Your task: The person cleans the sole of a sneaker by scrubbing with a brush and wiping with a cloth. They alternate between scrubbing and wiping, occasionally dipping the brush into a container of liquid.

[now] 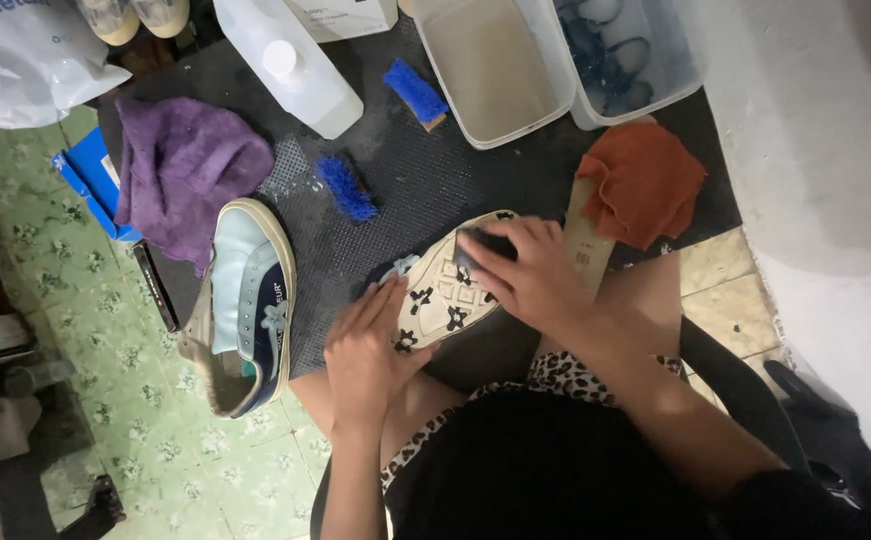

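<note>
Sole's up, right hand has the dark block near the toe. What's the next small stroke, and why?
Probably slide the dark block under the right hand back toward the heel: it sits at the toe end of the sole, while the left hand steadies the near end.

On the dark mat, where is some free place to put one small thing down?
The dark mat is bare between the small blue brush, the shoe sole under both hands, and the clear tub. The left edge is crowded by the purple cloth and second shoe; the right by the orange cloth.

second shoe (246,305) left of held shoe (446,285), brush (346,187) behind.
</note>
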